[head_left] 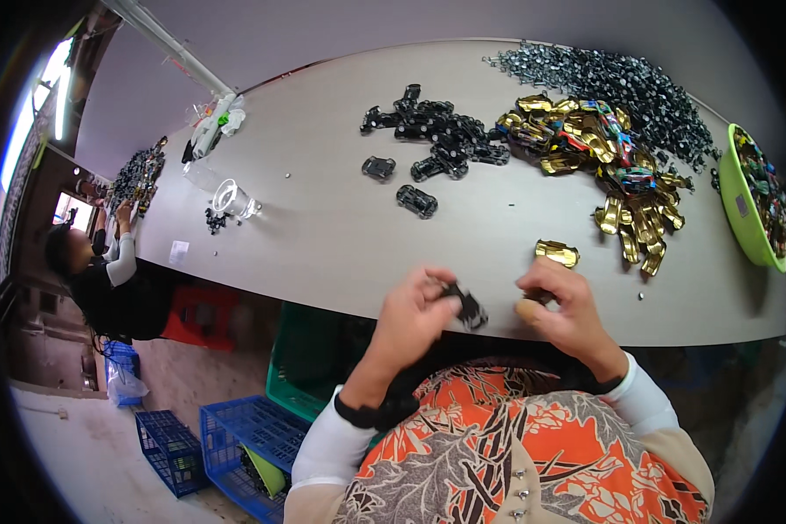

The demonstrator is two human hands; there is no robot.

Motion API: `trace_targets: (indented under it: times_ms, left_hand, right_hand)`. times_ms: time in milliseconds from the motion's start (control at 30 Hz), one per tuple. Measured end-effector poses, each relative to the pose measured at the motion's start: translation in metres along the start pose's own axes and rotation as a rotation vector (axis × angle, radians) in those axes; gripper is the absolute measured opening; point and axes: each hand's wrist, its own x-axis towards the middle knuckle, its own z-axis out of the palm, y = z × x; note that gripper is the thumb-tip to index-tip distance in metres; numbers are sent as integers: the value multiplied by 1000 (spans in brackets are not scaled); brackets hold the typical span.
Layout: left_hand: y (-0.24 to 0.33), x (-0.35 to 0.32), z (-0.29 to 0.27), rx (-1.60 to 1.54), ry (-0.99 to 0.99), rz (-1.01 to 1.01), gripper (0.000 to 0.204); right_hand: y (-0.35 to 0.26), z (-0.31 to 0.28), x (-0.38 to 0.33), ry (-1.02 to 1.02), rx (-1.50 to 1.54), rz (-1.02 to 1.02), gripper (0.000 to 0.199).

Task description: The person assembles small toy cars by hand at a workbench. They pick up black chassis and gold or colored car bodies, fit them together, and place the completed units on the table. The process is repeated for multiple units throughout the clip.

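Pinching a small black toy-car chassis (469,307) at the table's near edge, left hand (413,316) has fingertips closed on it. Right hand (561,307), at its 3 o'clock, is curled over something small, mostly hidden. A gold car shell (557,253) lies at 12 o'clock of the right hand; gold shell pile (624,188) and black chassis pile (441,135) lie beyond.

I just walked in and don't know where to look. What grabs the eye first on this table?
Probably the heap of shiny gold toy car bodies at the far right of the table, next to a pile of black car chassis and a bright green bowl at the right edge. Close in, the left hand holds a black chassis piece, while the right hand grips something small.
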Motion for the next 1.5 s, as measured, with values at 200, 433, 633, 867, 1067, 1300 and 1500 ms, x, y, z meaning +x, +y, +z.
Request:
trace_targets:
  times_ms: [200, 433, 633, 867, 1067, 1300, 1500]
  left_hand:
    - [-13, 39, 5, -320, 48, -47, 25]
    - [-19, 46, 7, -381, 22, -94, 29]
    - [-17, 48, 17, -511, -59, -212, 41]
    - [-23, 45, 13, -728, -72, -136, 38]
    - [-32, 47, 10, -928, -109, -62, 39]
    - [-38, 52, 17, -1024, -121, -50, 35]
    - [-30, 48, 23, -1014, -183, -18, 34]
  right_hand:
    - [7, 16, 18, 1, 226, 323, 22]
    - [19, 13, 23, 23, 331, 457, 19]
    - [21, 19, 22, 99, -452, -197, 17]
    - [11, 19, 21, 104, -186, -183, 15]
    - [14, 16, 17, 105, 251, 344, 8]
    - [18, 25, 21, 140, 14, 208, 16]
    - [20, 32, 22, 172, -166, 96, 28]
